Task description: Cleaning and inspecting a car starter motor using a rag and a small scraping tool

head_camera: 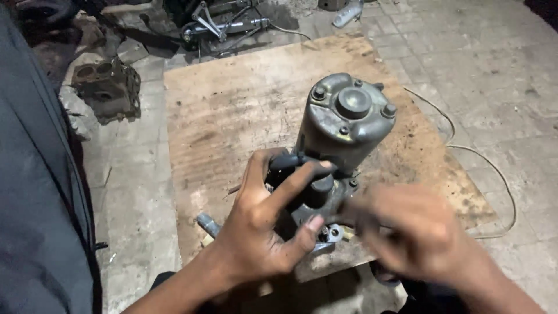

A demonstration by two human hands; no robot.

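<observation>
While the grey metal motor housing [343,125] is standing upright near the front edge of the wooden board [232,110], the left hand [264,224] is gripping its lower end, fingers curled around the dark fitting there and the thumb pressing against the base. The right hand [415,229] is blurring with motion just beside the base, so I cannot tell how its fingers are set. By the look of it, the lower end is being worked on while the body is steadied, which calls for a firm hold. Off the board's far left corner, a rusty engine block [107,87] is lying on the paving [494,64], and a thin wire [485,163] is trailing past the right edge.
</observation>
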